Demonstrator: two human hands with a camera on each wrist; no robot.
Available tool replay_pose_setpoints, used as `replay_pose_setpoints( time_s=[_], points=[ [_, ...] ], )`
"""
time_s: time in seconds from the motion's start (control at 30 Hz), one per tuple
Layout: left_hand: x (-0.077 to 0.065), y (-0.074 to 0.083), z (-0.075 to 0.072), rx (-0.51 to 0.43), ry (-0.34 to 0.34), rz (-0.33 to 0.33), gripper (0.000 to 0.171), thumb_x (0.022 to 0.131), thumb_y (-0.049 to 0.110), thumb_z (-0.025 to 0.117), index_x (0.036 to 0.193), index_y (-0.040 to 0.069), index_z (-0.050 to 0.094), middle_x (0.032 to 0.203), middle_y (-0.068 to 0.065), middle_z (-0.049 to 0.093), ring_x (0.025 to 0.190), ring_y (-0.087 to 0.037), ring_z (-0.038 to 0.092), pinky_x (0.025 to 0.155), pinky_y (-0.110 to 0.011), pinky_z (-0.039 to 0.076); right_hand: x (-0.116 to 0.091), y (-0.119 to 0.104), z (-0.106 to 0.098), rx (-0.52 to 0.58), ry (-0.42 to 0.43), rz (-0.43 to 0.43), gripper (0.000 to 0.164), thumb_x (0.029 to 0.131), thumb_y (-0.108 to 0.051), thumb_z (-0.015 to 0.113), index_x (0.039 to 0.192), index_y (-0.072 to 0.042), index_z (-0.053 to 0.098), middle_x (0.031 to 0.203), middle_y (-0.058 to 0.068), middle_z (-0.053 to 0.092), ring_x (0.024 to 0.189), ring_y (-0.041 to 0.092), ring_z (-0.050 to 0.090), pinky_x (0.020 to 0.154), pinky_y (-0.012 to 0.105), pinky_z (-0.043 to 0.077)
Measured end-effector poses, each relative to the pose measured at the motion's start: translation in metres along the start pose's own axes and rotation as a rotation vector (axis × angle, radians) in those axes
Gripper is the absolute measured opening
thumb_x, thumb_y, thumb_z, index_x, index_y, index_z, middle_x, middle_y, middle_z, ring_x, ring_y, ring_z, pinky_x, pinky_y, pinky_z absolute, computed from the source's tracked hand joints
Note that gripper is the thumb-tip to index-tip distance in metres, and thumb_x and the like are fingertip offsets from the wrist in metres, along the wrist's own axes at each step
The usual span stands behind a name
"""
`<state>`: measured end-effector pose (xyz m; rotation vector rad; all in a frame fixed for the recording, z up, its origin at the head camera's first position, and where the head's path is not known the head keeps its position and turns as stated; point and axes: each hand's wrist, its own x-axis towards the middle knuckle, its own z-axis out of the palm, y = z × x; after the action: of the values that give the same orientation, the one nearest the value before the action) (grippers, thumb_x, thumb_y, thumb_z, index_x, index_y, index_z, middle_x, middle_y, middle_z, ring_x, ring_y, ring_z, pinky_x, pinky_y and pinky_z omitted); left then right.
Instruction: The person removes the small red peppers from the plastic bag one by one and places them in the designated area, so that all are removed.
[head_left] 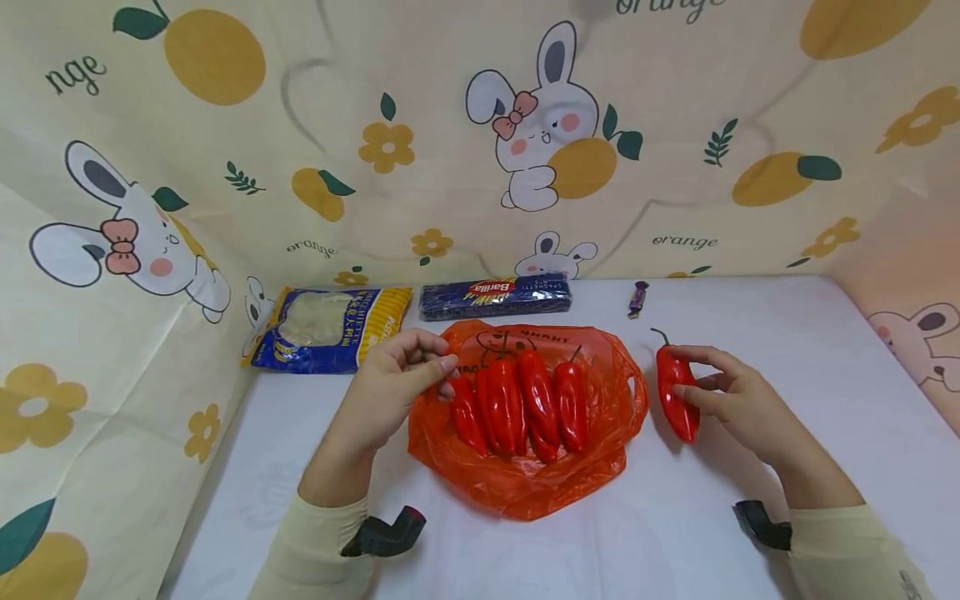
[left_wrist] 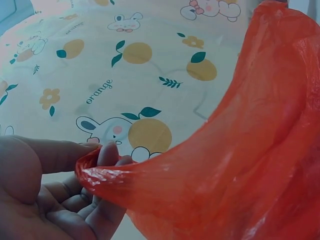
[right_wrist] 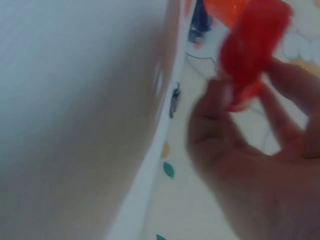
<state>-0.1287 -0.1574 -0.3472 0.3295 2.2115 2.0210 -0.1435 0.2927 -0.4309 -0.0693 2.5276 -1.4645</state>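
A red plastic bag lies spread on the white table, its mouth toward the camera side, with several glossy red peppers on or in it. My left hand pinches the bag's left edge; in the left wrist view the gathered plastic runs between thumb and fingers. To the right of the bag, my right hand grips a single red pepper between thumb and fingers, its thin green stem pointing up. That same pepper looks blurred in the right wrist view.
Behind the bag lie a blue spaghetti box and, farther left, a blue and yellow pasta packet. A small purple wrapped candy sits near the table's back edge. A printed cloth with rabbits and oranges hangs behind.
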Motion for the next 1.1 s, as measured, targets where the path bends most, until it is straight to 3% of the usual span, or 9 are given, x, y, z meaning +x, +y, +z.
replay_pose_setpoints(
  time_s=[0.17,0.33,0.63,1.1],
  points=[
    [0.000,-0.001,0.000,0.005,-0.003,0.000,0.013,0.106,-0.003,0.066,0.118,-0.006,0.065,0.104,-0.022,0.068,0.083,-0.029,0.072,0.083,-0.035,0.065,0.005,0.014,0.002,-0.016,-0.050,0.028,0.064,0.106,-0.018,0.074,0.162,-0.007,0.046,0.146,0.031,0.050,0.124,0.048,0.054,0.079,0.042,0.065],
    [0.000,-0.001,0.000,0.006,-0.005,0.007,0.013,0.106,-0.004,0.066,0.118,-0.007,0.065,0.104,-0.022,0.068,0.083,-0.029,0.072,0.083,-0.035,0.065,0.007,0.021,0.006,-0.040,-0.073,-0.002,0.058,0.107,-0.019,0.073,0.159,-0.007,0.051,0.142,0.028,0.055,0.119,0.044,0.056,0.076,0.039,0.065],
    [-0.001,-0.001,-0.001,0.007,-0.003,0.001,0.014,0.106,-0.003,0.067,0.119,-0.007,0.065,0.104,-0.022,0.067,0.083,-0.029,0.072,0.083,-0.035,0.064,0.007,0.014,0.017,0.014,-0.113,-0.060,0.052,0.110,-0.017,0.066,0.159,-0.009,0.053,0.146,0.023,0.059,0.116,0.036,0.067,0.084,0.037,0.064],
    [-0.001,-0.001,-0.001,0.007,-0.004,-0.010,0.014,0.106,-0.003,0.067,0.120,-0.007,0.065,0.104,-0.022,0.068,0.084,-0.029,0.072,0.084,-0.035,0.064,0.007,0.009,0.024,0.122,-0.146,-0.089,0.067,0.110,-0.017,0.067,0.169,-0.012,0.035,0.155,0.029,0.048,0.130,0.048,0.061,0.089,0.041,0.064]
  ],
)
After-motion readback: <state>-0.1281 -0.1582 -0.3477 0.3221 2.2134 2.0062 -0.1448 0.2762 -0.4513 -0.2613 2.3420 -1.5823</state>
